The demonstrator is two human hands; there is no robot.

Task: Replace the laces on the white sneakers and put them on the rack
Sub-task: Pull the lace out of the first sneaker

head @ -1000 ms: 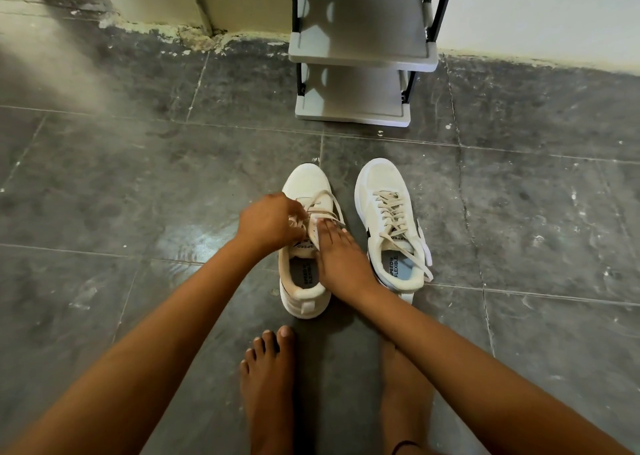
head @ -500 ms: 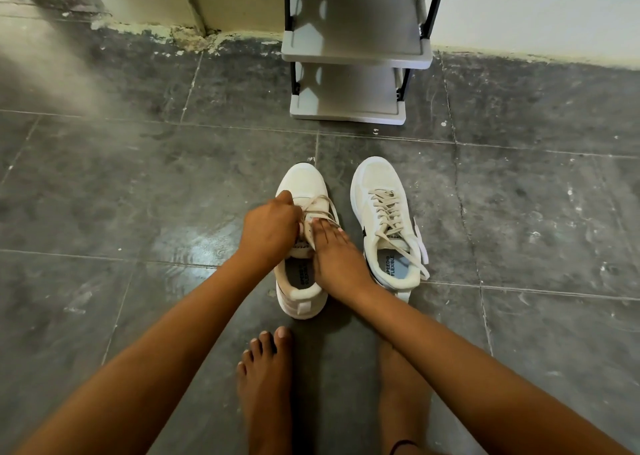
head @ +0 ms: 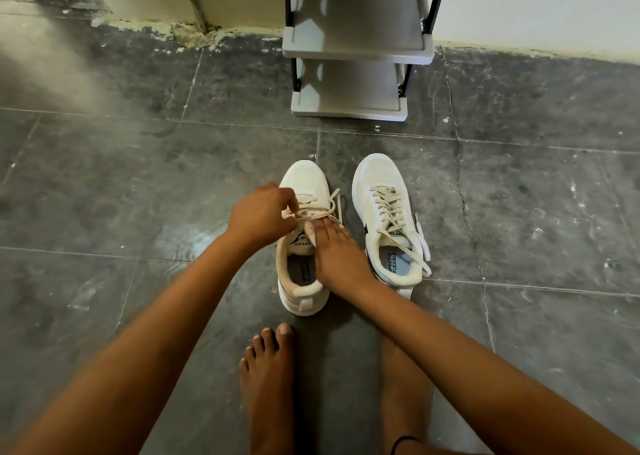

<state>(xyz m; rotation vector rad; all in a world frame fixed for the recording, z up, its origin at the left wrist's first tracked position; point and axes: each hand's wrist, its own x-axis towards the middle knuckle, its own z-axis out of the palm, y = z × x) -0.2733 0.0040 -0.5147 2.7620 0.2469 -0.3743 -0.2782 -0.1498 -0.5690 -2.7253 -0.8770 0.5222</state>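
Two white sneakers stand side by side on the dark floor, toes pointing away from me. The left sneaker (head: 304, 184) carries a loose beige lace (head: 318, 210) across its eyelets. My left hand (head: 261, 213) pinches that lace at the shoe's left side. My right hand (head: 334, 246) lies with straight fingers on the tongue and right collar of the same shoe. The right sneaker (head: 379, 184) is fully laced, its lace ends trailing over the heel. A grey shoe rack (head: 356, 54) stands against the wall behind the shoes.
My bare feet (head: 268, 378) are planted on the floor just behind the sneakers. A pale wall with a crumbling base (head: 180, 30) runs along the back. Grey tiled floor (head: 104, 184) spreads to both sides.
My left hand has drawn the lace up and leftward, so more lace shows stretched across the left sneaker. My right hand stays on the tongue.
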